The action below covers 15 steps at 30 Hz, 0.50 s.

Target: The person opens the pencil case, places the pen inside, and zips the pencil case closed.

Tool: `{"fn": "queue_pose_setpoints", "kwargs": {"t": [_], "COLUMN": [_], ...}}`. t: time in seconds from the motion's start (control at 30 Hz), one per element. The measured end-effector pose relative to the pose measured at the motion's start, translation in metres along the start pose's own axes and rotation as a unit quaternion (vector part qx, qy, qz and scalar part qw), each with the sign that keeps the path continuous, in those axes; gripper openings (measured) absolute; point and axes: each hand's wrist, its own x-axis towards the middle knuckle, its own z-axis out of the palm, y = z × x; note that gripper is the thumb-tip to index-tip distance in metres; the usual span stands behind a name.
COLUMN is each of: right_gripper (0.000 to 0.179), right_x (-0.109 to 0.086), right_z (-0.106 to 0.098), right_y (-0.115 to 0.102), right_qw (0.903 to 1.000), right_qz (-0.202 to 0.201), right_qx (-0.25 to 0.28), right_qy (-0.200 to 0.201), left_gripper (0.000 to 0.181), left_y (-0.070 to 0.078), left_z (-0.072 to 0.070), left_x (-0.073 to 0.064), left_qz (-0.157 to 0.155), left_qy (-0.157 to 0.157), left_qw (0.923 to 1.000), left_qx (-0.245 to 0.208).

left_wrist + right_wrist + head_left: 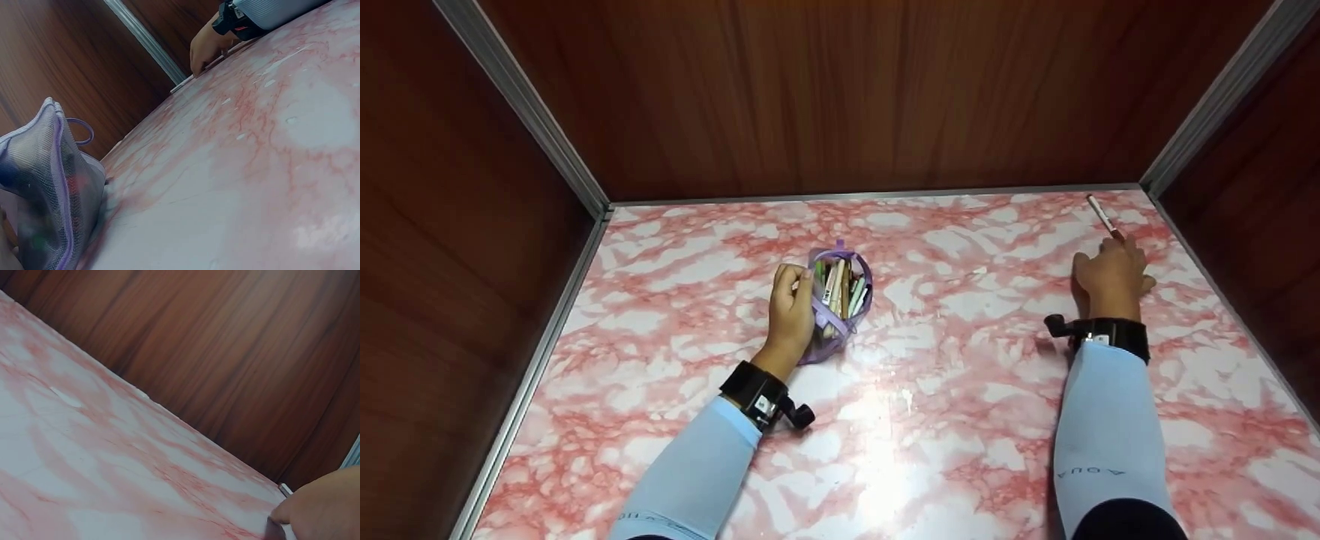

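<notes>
Near the table's middle stands a purple-trimmed mesh pencil case [864,319], its top unzipped over several pens and markers [840,289]. My left hand [791,311] grips its left edge with bent fingers and thumb. In the left wrist view the grey mesh side of the case [84,197] fills the lower left. At the far right, my right hand [1110,274] reaches palm down over the near end of a white pen with a brown end [1101,214]. The thumb stands apart from the pen, whose near end is hidden under the fingers.
The red-and-white marbled table [952,420] is enclosed by a brown wood-grain back panel [840,97] and side panels. Metal strips [532,112] run along the corners and edges. The right hand works close to the back right corner.
</notes>
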Motion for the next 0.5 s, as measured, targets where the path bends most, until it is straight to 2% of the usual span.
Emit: {"fn": "queue_pose_setpoints", "kwargs": {"t": [0.1, 0.27, 0.5], "right_gripper": [0.073, 0.060, 0.050], "right_x": [0.0000, -0.0010, -0.0011], "right_z": [0.0003, 0.0002, -0.0009], "right_y": [-0.0004, -0.0033, -0.0045], "right_qw": [0.9999, 0.9986, 0.9983], "right_qz": [0.004, 0.027, 0.033], "right_qx": [-0.008, 0.018, 0.015], "right_qy": [0.006, 0.041, 0.045], "left_gripper": [0.025, 0.025, 0.024], "left_y": [-0.0003, -0.0010, 0.0005], "left_z": [-0.0001, -0.0002, 0.0001], "left_x": [-0.0003, -0.0006, 0.0001], "left_qz": [0.001, -0.003, -0.011], "left_qy": [0.001, 0.000, -0.004], "left_qw": [1.0000, 1.0000, 0.9999], "left_qx": [-0.003, -0.008, -0.009]}}
